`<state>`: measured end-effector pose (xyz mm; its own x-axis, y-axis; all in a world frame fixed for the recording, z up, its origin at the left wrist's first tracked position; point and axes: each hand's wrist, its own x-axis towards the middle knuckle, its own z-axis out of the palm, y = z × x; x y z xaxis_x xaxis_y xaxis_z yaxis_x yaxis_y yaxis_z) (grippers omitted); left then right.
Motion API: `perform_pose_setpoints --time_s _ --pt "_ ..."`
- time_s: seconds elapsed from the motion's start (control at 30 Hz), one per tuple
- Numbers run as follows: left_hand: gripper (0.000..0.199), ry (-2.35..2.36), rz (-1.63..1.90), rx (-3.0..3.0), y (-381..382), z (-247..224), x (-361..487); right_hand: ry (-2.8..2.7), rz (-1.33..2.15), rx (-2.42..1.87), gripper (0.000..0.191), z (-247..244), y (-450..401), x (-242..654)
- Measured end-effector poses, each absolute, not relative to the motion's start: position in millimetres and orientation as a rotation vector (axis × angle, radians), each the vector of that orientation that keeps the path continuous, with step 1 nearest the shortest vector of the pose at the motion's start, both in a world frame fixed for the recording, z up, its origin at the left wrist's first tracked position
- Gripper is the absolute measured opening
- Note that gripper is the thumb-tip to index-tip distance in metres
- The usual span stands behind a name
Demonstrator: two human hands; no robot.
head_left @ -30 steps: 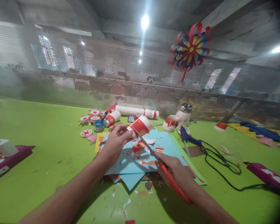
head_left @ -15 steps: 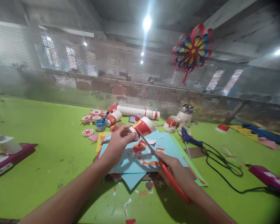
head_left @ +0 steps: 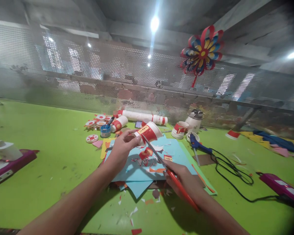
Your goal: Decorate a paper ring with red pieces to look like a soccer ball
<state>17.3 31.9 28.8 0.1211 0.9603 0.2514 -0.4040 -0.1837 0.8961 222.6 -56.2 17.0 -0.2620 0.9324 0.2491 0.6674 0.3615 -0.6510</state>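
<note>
A white paper cup with a red and yellow band (head_left: 152,133) lies tilted in my left hand (head_left: 123,145), gripped at its base end between thumb and fingers. My right hand (head_left: 180,178) is closed round red-handled scissors (head_left: 178,186). Their blades point up and left, with the tips against the cup's red band. Below the cup, light blue paper sheets (head_left: 134,174) carry red and white cut scraps (head_left: 146,154) and an orange strip (head_left: 156,170).
A blue glue gun (head_left: 198,143) with a black cable lies right of the paper. Behind stand cups (head_left: 180,130), a blue paint jar (head_left: 105,131) and a long white tube (head_left: 139,117). Purple power strips (head_left: 14,166) lie at both sides of the green table (head_left: 39,202).
The cup has turned slightly in my left hand, showing more of its yellow label. My right hand and the scissors are almost where they were.
</note>
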Motion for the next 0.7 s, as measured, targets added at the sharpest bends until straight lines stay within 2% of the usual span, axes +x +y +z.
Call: perform_pose_setpoints --time_s 0.23,0.47,0.7 --pt "0.036 0.743 1.426 1.234 27 29 18 -2.000 0.624 -1.409 0.038 23 -58 221" --pt "0.042 0.722 1.380 1.176 29 30 17 -2.059 0.545 -1.419 0.027 14 -57 225" --pt "0.036 0.688 1.313 1.097 36 28 14 -2.063 0.510 -1.400 0.026 15 -54 222"
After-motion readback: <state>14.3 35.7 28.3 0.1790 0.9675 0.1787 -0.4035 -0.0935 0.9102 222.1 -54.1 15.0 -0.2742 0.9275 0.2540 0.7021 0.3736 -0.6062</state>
